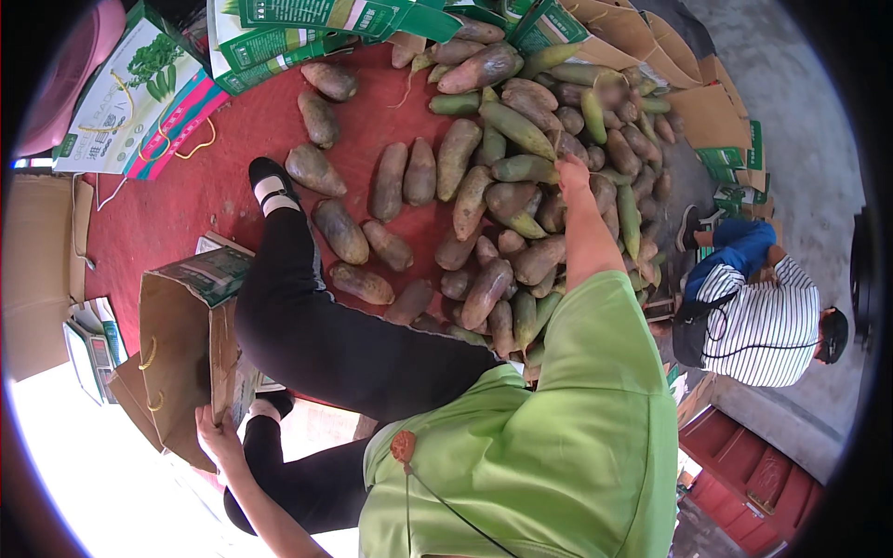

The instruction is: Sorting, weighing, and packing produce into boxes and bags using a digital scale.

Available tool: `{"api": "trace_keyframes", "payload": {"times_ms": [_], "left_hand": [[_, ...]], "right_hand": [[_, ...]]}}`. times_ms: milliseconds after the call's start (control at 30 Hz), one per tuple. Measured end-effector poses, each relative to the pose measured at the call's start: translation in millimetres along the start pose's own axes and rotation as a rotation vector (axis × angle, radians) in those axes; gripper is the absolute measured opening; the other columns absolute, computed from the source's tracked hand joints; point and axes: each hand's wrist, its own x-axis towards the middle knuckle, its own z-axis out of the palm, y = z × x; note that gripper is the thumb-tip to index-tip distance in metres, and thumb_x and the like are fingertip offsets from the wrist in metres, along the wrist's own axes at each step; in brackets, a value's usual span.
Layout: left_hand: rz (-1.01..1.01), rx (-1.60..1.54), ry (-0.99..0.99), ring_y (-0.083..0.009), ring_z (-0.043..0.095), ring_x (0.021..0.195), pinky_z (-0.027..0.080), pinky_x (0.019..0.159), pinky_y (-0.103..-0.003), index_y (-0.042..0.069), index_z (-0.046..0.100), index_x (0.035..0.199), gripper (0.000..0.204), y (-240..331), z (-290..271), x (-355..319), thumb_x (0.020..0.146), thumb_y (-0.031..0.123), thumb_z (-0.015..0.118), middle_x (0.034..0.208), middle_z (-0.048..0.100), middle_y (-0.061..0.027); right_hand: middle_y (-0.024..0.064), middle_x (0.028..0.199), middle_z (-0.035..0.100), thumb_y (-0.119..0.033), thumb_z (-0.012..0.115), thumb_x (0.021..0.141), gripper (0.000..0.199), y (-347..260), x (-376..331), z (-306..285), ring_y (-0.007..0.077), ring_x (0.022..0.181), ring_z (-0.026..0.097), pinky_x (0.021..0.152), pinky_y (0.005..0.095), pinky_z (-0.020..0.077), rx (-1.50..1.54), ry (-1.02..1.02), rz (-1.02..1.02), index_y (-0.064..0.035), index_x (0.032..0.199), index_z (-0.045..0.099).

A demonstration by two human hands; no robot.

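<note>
A big pile of long radishes, brownish-purple with green ends, lies on the red mat in front of me. My right hand reaches into the middle of it. Its fingers are closed at the right end of a greenish radish; the fingertips are partly hidden. On the left, my left hand grips the edge of an open cardboard carton with yellow cord handles. The carton is tilted beside my leg, and its inside is only partly visible.
Green printed cartons and a white gift box stand at the back left, near a pink basin. Open brown cartons line the far right. A person in a striped shirt sits at the right. Several loose radishes lie near my foot.
</note>
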Motion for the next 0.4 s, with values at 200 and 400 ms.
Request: {"api": "trace_keyframes", "payload": {"times_ms": [200,400], "left_hand": [[-0.015,0.002,-0.012,-0.0346,0.052,0.070,0.042,0.062,-0.037,-0.002,0.054,0.082,0.016,9.7,-2.6,1.4,0.069,-0.005,0.063,0.077,0.048,-0.0141],[-0.054,0.013,-0.038,-0.0381,0.052,0.074,0.043,0.065,-0.041,-0.003,0.050,0.079,0.018,7.5,-4.7,0.5,0.071,0.002,0.065,0.078,0.048,-0.0174]], "right_hand": [[0.0136,0.111,0.064,-0.017,0.066,0.079,0.043,3.1,-3.8,2.8,0.0240,0.102,0.061,0.087,0.0344,0.0458,-0.563,0.038,-0.217,-0.0066,0.120,0.059],[0.0170,0.110,0.064,-0.023,0.068,0.077,0.045,-32.3,-22.7,8.3,0.0249,0.102,0.062,0.088,0.0332,0.0475,-0.749,0.033,-0.176,-0.0095,0.119,0.060]]}}
